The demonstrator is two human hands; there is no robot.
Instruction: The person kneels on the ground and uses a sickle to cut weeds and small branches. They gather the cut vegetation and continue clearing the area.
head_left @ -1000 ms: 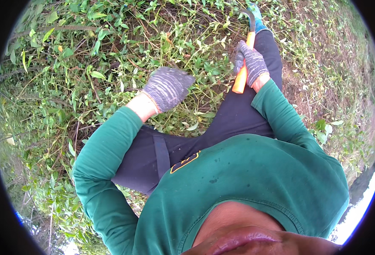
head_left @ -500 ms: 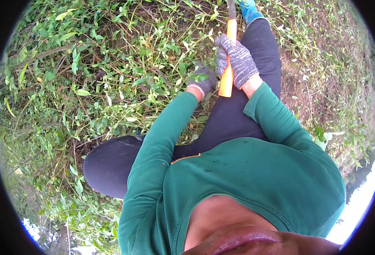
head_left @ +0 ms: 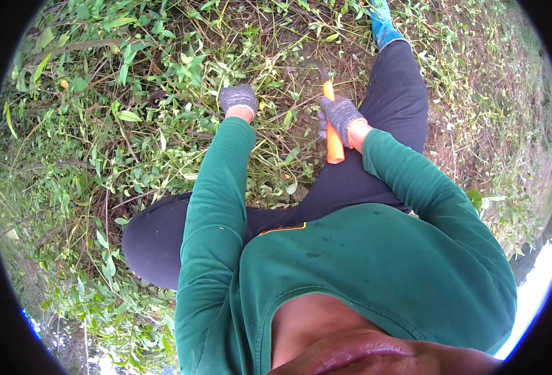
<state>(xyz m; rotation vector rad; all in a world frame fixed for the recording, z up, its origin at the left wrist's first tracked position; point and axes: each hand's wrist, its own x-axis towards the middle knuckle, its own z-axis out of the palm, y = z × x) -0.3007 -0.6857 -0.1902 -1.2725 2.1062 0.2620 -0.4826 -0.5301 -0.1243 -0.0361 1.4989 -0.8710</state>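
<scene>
My right hand (head_left: 339,117), in a grey knitted glove, is wrapped round the orange handle of a sickle (head_left: 333,142). Its dark curved blade (head_left: 319,66) points away from me and hooks to the left, low over the plants. Left of it, my left hand (head_left: 238,99), in a matching glove, is closed in a fist among the leafy weeds (head_left: 191,70). Stems and leaves come out around its far side; the fingertips are turned away from view.
My bent left leg (head_left: 157,240) lies over the weeds. The right leg (head_left: 396,87) stretches ahead, ending in a blue boot (head_left: 383,26). Thick green growth covers the left side; brownish, sparser ground (head_left: 454,125) lies to the right. A woody branch (head_left: 79,47) crosses the far left.
My left hand has moved left and away from the sickle, into the weeds. The right hand has come slightly nearer with the sickle, so its curved blade now shows.
</scene>
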